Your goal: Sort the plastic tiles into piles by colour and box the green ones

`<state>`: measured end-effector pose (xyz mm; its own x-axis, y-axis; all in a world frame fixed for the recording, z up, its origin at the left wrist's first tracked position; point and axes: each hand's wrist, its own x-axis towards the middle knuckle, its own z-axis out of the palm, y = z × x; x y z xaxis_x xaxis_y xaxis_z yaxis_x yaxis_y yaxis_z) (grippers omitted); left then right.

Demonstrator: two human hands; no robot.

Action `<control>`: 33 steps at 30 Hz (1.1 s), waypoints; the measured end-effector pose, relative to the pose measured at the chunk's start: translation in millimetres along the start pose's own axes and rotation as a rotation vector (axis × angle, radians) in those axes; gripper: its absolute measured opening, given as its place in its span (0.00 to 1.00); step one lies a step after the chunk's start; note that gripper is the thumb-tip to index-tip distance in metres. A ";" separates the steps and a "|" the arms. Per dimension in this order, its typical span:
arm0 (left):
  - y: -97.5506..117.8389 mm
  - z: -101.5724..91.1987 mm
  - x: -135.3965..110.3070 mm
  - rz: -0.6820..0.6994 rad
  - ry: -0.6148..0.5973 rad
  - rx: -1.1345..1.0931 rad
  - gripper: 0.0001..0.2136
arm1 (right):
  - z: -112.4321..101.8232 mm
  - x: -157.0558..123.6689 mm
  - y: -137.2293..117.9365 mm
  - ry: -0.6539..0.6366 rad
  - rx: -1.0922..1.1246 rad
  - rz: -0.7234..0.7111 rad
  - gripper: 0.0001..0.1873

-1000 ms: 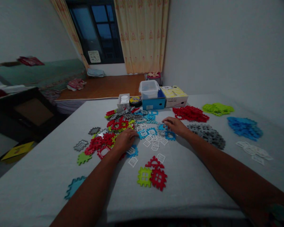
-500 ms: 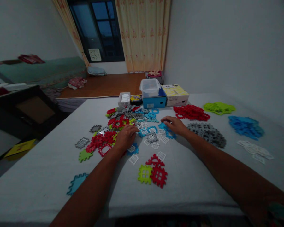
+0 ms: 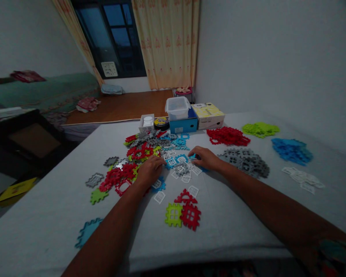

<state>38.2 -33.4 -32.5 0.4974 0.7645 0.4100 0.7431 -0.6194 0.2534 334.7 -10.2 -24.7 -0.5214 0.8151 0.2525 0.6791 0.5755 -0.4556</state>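
Hands apparently picking through toothed plastic pieces point(image 3: 142, 152), near side of blue box point(image 3: 179, 126). Left hand point(image 3: 150, 169) hanging left of box's front, fingers curled; right hand point(image 3: 206, 158) arching right of it, thumb and fingers bent above blue piece point(image 3: 193, 156); cannot tell whether either is grasping. Gray piece point(image 3: 182, 169) lying straight before box, flat, openwork, among white window pieces point(image 3: 186, 179); lifting it probably requiring fingertip under edge.

Left hand point(image 3: 150, 169) and right hand point(image 3: 206, 158) are both showing bare, fingers uncovered; left forearm point(image 3: 109, 225) is showing uncovered too, widening from a narrow wrist; right forearm point(image 3: 259, 194) is tapering likewise, also uncovered. Patterned sleeve point(image 3: 336, 254) is appearing at lower right; dark cloth is carrying teal-green and reddish patches, print blurring in dim light.
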 end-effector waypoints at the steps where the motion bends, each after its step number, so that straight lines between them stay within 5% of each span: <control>1: -1.3 0.5 0.0 0.008 -0.002 -0.001 0.14 | -1.9 0.6 -2.1 0.012 0.025 0.007 0.13; 4: -4.1 2.0 -0.1 0.029 -0.006 -0.001 0.14 | -18.8 2.9 -7.2 0.064 0.094 0.009 0.07; 9: -2.1 1.9 -0.5 0.033 -0.027 -0.006 0.13 | -79.9 -17.2 3.8 0.256 0.126 0.061 0.13; 13: 2.8 -1.0 0.2 0.009 -0.045 0.015 0.13 | -127.9 -86.2 48.6 0.390 -0.001 0.263 0.16; 17: 0.8 -0.8 1.0 0.036 -0.050 0.024 0.13 | -156.9 -190.2 108.5 0.647 -0.102 0.692 0.20; 20: -4.6 2.1 2.2 0.046 -0.047 0.015 0.13 | -158.9 -258.0 136.0 0.658 -0.184 0.898 0.16; 24: -9.2 4.2 3.6 0.044 -0.076 0.021 0.14 | -144.2 -301.1 142.0 0.530 -0.194 0.921 0.16; 29: -11.0 3.9 3.2 0.033 -0.091 0.051 0.15 | -136.0 -297.2 135.8 0.639 -0.405 0.921 0.22; 33: -10.9 3.6 3.0 0.032 -0.084 0.051 0.15 | -123.7 -280.2 134.7 0.457 -0.408 0.695 0.24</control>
<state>33.2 -23.8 -37.2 0.5553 0.7581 0.3419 0.7469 -0.6354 0.1959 636.2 -152.8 -51.3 0.2666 0.8828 0.3868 0.9374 -0.1442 -0.3172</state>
